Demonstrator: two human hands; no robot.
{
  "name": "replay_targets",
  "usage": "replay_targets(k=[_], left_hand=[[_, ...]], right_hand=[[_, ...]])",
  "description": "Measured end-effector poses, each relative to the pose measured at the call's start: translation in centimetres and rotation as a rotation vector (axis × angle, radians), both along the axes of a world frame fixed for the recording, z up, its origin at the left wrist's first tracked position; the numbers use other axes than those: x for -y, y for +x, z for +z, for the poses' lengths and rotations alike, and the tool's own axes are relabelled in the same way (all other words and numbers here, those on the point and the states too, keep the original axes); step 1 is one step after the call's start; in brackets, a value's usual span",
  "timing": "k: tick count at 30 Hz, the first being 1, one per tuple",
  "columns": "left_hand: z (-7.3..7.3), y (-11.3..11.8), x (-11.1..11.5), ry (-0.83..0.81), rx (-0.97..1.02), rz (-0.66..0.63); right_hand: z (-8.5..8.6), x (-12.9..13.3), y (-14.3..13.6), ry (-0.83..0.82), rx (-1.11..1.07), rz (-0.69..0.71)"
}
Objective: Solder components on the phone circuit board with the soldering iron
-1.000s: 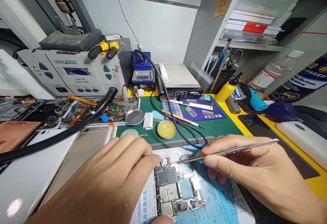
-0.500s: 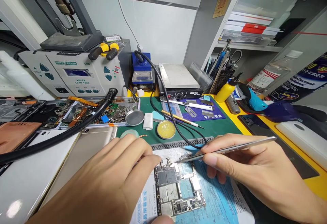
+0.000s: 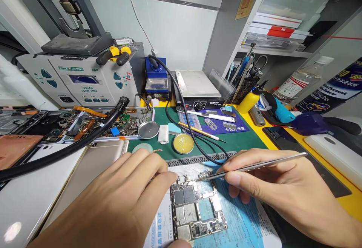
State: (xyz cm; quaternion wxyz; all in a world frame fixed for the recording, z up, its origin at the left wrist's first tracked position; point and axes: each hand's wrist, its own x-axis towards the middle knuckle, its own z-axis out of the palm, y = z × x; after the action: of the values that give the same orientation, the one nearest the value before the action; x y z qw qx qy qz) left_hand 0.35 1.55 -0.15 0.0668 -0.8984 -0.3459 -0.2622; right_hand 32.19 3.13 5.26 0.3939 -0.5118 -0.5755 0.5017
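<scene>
A bare phone circuit board lies on a blue and white printed sheet. My left hand is curled over the board's left side, index finger at the upper left corner and thumb at the lower edge, bracing it. Between the thumb and fingers of my right hand is a pair of metal tweezers, held at a low slant. Their tips rest on or just above the upper part of the board; contact is too fine to tell. My left palm hides part of the sheet.
Behind the board stand an open tin of yellow paste and a metal lid. A black cable loops close to my right fingers. Phones and a tray of boards crowd the left, beneath a thick black hose. A hot plate stands behind.
The view has shifted very slightly. Both hands, the tweezers and the circuit board keep nearly the same positions.
</scene>
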Motion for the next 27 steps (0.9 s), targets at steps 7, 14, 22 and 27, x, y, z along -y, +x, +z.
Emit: replay_targets(k=[7, 14, 22, 27], left_hand=[[-0.07, -0.21, 0.18, -0.021, -0.008, 0.006], [-0.51, -0.32, 0.19, -0.019, 0.038, -0.02], [-0.35, 0.06, -0.29, -0.019, 0.057, -0.039], [-0.37, 0.09, -0.31, -0.05, 0.072, -0.035]], right_hand=[[0.18, 0.08, -0.16, -0.01, 0.016, -0.021], [0.26, 0.21, -0.32, 0.012, 0.011, -0.034], [0.03, 0.35, -0.56, 0.15, 0.101, -0.052], [-0.46, 0.85, -0.43, 0.112, 0.088, -0.07]])
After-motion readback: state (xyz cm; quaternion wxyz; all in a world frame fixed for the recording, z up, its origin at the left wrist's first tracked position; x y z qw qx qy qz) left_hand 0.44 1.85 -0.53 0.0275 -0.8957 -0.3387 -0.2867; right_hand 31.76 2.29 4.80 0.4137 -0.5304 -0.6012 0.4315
